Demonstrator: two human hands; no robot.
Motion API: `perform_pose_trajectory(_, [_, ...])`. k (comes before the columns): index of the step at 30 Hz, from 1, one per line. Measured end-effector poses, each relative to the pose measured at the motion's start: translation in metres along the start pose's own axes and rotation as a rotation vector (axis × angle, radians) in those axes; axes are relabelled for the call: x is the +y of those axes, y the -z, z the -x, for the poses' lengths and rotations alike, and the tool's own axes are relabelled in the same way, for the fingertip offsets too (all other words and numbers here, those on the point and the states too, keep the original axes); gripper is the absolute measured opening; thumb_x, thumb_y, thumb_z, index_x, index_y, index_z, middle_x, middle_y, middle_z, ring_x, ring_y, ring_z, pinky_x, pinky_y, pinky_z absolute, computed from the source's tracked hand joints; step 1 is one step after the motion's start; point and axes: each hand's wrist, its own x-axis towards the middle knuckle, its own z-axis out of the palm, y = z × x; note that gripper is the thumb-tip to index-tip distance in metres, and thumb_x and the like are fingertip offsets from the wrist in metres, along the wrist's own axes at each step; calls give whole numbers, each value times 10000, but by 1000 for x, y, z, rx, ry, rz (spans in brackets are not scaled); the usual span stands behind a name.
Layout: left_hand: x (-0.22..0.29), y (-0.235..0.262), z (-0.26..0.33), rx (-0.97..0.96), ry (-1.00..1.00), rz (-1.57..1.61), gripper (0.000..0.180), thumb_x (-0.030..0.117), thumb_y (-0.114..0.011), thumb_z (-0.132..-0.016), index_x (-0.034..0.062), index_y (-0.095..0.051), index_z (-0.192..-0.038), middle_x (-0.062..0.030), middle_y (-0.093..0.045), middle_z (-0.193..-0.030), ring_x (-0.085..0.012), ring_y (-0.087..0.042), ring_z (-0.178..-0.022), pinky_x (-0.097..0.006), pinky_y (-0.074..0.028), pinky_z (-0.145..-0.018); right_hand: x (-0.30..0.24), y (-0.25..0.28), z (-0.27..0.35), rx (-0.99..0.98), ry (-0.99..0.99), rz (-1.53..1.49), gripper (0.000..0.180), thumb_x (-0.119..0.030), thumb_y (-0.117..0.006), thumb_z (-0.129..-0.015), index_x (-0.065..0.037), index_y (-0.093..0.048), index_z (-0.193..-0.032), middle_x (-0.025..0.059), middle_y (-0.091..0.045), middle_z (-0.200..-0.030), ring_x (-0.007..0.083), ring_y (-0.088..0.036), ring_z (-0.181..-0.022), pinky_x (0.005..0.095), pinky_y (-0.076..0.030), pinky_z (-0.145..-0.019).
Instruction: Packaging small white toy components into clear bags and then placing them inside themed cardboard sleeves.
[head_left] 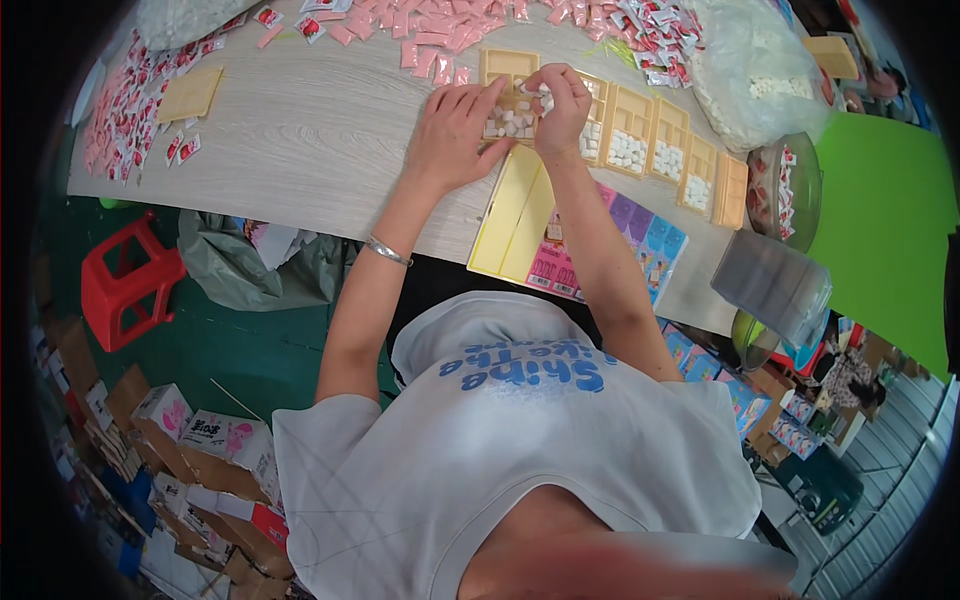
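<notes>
Grey wood-grain bench noted first, widest thing in the work area. Pink sachets are heaped along its far edge; a clear plastic bag filled with white lumps is set at far right. Printed card, yellow and multicoloured, is laid at the near edge, partly covered by the right forearm. Row of filled trays is ranged to the right, stepping nearer toward its end.

Left hand is laid along the left side of the working tray, fingers extended, thumb spread away at the near corner. Right hand is held over its right side, fingers bent, tips drawn inward; whether a piece is pinched cannot be told.

Working tray, yellow, is placed flat between the hands; long axis is pointed away from the body, one short end toward the chest. White pieces are scattered loosely in its nearer compartment.
</notes>
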Motion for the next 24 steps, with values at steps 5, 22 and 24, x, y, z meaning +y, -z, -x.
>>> perform_pose_trajectory(5, [-3,-4,-1,31,-13,1,660,290,-729,-888,93,-507,-1478,-98,-667,-1239,-270,-580,-1198,-425,-394,-1098,3,-8,2,-43,151,263,299,-186,-577,-1031,-21,-663,-796,3,-636,-728,55,-544,-681,238,-392,-550])
perform_pose_trajectory(22, [3,-7,-1,119,87,47,565,324,-821,-802,114,-642,-1294,-51,-659,-1236,-254,-613,-1126,-431,-416,-1032,1,-7,0,-110,187,495,353,-255,-554,-1054,-5,-720,-869,24,-646,-655,78,-586,-596,262,-463,-571])
perform_pose_trajectory(24, [3,-7,-1,127,103,61,530,326,-808,-816,125,-649,-1280,-46,-649,-1239,-241,-606,-1129,-433,-396,-1053,-3,-10,-3,-96,164,414,360,-257,-546,-1058,-10,-711,-855,17,-631,-653,77,-568,-590,259,-446,-556])
